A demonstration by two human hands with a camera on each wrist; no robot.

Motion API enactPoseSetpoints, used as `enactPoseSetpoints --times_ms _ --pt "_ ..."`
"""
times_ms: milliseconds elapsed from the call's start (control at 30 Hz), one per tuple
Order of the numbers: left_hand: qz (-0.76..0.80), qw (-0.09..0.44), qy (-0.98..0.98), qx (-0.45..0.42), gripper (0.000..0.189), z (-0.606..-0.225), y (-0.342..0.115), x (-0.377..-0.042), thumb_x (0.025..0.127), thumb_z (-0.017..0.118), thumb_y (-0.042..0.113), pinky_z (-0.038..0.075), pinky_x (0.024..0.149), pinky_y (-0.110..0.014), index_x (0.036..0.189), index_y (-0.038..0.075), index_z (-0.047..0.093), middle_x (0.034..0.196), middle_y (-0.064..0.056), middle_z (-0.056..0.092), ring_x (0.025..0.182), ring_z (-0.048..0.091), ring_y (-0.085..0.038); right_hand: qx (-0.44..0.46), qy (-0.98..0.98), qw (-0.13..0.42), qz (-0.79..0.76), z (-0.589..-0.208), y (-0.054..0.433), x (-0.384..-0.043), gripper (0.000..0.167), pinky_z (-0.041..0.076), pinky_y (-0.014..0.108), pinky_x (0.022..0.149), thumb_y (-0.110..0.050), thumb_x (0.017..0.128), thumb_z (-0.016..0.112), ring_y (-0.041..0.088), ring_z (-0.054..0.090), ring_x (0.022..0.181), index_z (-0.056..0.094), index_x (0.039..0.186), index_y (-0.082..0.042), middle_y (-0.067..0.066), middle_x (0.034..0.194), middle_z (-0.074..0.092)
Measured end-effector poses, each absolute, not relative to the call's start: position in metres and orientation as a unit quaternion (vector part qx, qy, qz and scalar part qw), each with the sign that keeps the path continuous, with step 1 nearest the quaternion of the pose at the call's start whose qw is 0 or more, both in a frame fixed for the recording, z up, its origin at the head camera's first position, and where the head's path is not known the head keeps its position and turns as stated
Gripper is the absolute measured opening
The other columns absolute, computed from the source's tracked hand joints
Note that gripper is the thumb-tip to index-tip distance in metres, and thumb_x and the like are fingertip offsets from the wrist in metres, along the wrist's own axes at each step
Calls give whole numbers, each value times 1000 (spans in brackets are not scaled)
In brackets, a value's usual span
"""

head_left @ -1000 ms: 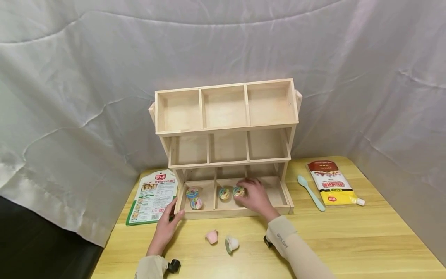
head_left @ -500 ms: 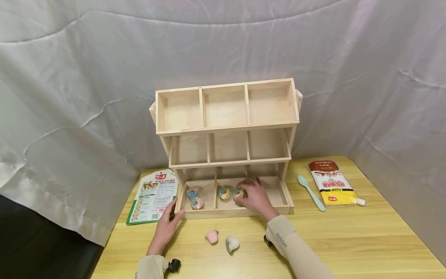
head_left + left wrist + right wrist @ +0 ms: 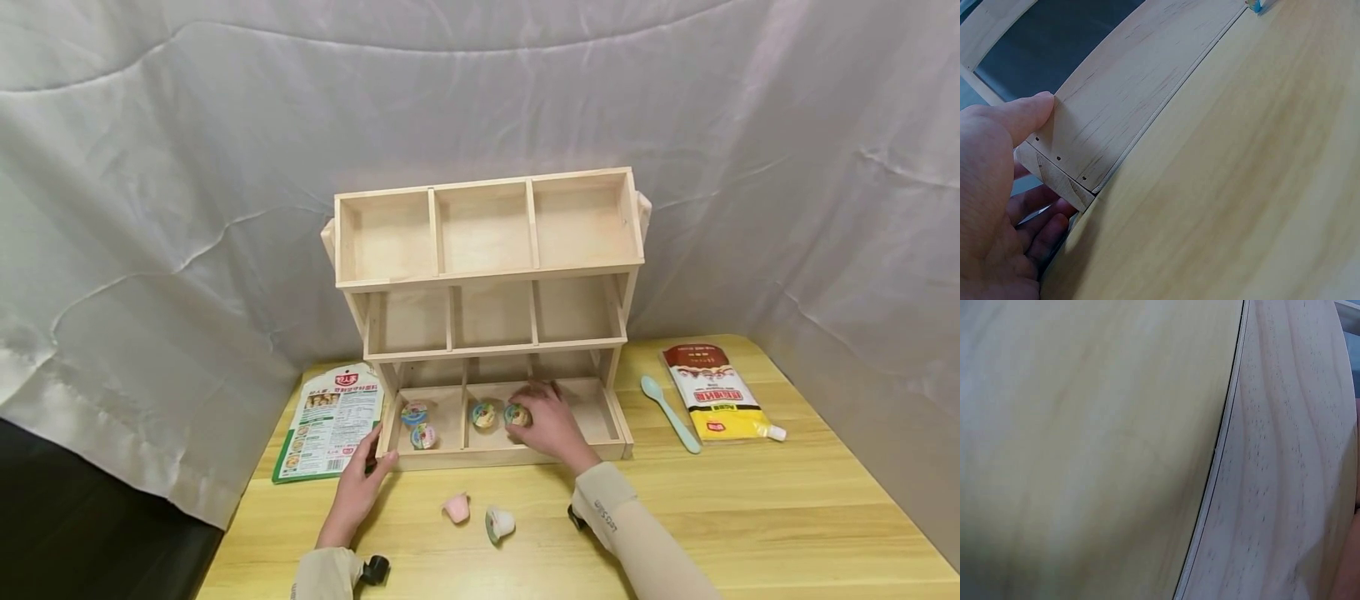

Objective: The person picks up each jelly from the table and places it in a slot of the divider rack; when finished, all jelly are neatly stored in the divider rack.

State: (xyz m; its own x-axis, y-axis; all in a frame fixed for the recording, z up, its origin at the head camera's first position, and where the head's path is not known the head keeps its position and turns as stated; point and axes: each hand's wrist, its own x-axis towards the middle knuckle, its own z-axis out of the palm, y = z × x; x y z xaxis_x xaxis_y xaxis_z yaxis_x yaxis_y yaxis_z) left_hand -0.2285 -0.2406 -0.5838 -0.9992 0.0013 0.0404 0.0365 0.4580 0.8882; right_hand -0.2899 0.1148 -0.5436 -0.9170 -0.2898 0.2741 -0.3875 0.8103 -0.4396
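Observation:
A three-tier wooden rack (image 3: 491, 277) stands on the table. My right hand (image 3: 551, 423) reaches into its bottom tier and pinches a small jelly cup (image 3: 516, 415) with a printed lid in the middle compartment. Beside that cup lies a similar jelly cup (image 3: 483, 416). In the left compartment are a blue-rimmed cup (image 3: 414, 414) and a pink-and-blue-lidded cup (image 3: 423, 437). My left hand (image 3: 360, 492) holds the rack's front left corner; in the left wrist view its thumb (image 3: 1032, 115) presses the front board. Only a sliver of my right hand shows in the right wrist view.
A pink cup (image 3: 456, 508) and a white cup (image 3: 499, 525) lie on their sides on the table before the rack. At left is a green-and-white food packet (image 3: 330, 425). A pale green spoon (image 3: 670, 414) and a spouted pouch (image 3: 716, 392) lie at right.
The jelly cup in my right hand has shifted slightly to the right, away from the cup beside it. My left hand has stayed at the rack's corner.

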Motion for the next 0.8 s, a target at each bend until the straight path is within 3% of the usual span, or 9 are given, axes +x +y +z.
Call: enactPoseSetpoints --times_ms 233,533,800 --pt "-518 13 -855 -9 74 -585 -242 -228 104 60 48 37 117 -60 165 19 28 163 -25 36 147 41 -43 179 -941 91 271 -544 116 -291 45 18 65 125 -34 86 83 40 42 147 74 123 -11 10 135 68" --pt "-521 12 -854 -5 73 -583 -241 -228 104 61 44 36 118 -60 165 20 28 164 -24 36 147 41 -43 173 -908 98 370 -529 122 -279 43 42 63 111 -26 92 79 39 54 131 69 132 -12 12 134 66" --pt "-516 11 -857 -2 73 -584 -241 -230 105 61 43 36 118 -61 165 20 28 164 -25 35 146 41 -44 222 -893 55 386 -506 117 -233 41 37 64 116 -23 94 76 37 57 131 69 133 -14 8 132 69"
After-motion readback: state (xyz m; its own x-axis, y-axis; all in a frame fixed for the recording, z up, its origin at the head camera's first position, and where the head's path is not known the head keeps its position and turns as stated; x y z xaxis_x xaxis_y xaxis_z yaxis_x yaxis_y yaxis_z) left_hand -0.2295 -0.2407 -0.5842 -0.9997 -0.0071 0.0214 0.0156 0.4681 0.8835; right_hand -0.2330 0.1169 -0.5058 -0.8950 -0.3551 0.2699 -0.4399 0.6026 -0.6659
